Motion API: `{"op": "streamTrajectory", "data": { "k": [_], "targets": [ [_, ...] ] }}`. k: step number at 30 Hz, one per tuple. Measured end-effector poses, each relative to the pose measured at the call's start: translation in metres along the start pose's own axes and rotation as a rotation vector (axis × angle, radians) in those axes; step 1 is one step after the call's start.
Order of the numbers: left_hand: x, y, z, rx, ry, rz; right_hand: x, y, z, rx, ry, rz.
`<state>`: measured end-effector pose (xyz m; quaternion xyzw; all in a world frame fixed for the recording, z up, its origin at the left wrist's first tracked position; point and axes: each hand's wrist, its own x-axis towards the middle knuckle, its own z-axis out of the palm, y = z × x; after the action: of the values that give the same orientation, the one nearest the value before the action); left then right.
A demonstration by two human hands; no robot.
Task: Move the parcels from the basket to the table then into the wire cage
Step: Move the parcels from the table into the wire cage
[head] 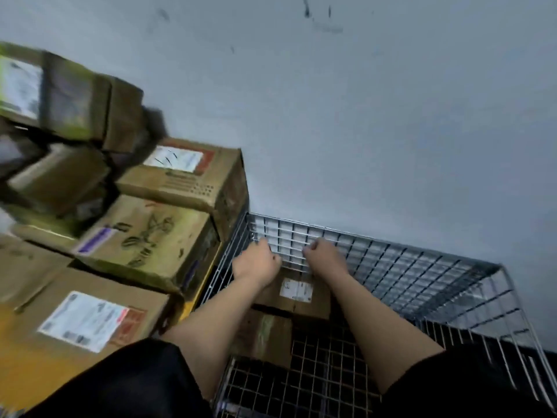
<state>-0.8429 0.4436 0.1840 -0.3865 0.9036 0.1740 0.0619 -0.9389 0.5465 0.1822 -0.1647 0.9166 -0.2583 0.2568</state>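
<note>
Parcel [297, 292] under both hands in wire cage [422, 267]

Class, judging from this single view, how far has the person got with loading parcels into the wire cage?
Done: one brown box already lies on the wire cage floor. In hand: the left hand and right hand grip the far edge of a labelled parcel, setting it against the cage's back wall. Left: a stack of cardboard boxes beside the cage, outside it. The basket and table are not identifiable.
</note>
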Motion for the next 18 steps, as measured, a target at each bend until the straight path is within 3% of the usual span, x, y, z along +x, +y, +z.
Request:
{"op": "streamTrajectory", "data": {
  "k": [3,8,18],
  "targets": [
    [-0.020,-0.001,-0.048,0.137,0.120,0.085,-0.020,-0.035,-0.030,-0.038,0.058,-0.100],
    [-0.043,-0.022,-0.117,0.151,0.262,0.098,-0.045,-0.093,-0.057,-0.048,0.109,-0.226],
    [-0.062,-0.118,-0.221,0.153,0.465,0.022,-0.079,-0.215,-0.031,-0.073,0.128,-0.422]
  ]
}}
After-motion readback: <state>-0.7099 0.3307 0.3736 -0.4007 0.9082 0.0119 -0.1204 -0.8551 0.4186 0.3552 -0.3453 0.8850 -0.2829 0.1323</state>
